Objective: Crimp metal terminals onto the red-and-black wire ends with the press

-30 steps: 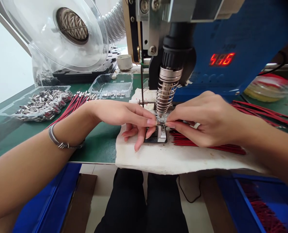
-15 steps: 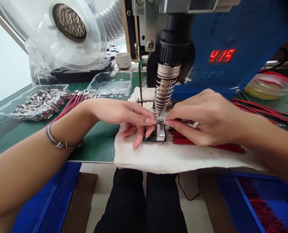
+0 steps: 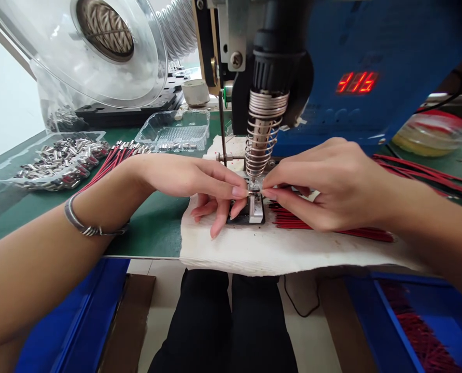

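Note:
My left hand reaches in from the left, thumb and forefinger pinched at the metal fixture, on a small metal part that they mostly hide. From the other side my right hand pinches a thin wire, largely covered by the fingers. Both sets of fingertips nearly meet just below the soldering iron's tip, which a coiled spring surrounds higher up. Beneath my right hand lies a bundle of red and black wires on a white cloth.
On the left stand a clear tray of small metal barrels, wires with metal ends and another clear tray. A blue machine with a red display rises behind my right hand. More wires lie far right.
The view has shifted slightly. Both hands keep their pinch at the fixture under the iron, with little visible movement.

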The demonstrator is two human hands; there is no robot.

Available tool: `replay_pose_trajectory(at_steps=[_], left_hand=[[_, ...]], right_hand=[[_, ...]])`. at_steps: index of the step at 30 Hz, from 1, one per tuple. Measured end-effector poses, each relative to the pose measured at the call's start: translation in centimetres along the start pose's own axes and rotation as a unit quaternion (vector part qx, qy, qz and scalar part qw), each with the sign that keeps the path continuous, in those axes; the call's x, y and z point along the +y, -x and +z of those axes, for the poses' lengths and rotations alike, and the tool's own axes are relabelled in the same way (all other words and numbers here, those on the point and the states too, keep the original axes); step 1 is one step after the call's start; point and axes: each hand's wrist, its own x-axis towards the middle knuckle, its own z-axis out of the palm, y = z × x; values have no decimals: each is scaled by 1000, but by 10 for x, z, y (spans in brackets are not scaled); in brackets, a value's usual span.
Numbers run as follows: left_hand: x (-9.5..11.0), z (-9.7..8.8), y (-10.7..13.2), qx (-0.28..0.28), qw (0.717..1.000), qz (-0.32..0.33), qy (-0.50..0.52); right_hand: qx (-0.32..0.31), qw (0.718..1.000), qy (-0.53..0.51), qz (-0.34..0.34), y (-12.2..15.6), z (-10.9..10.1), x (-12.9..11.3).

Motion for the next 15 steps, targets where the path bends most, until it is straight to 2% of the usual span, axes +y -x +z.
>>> replay_pose_trajectory(at_steps=[7, 15], left_hand=[[2, 2, -1, 9, 1000, 1, 1], [0, 2, -1, 7, 1000, 7, -5]], right_hand=[[19, 1000, -6, -2, 1, 1, 1], [10, 999, -37, -3, 0, 1, 1]])
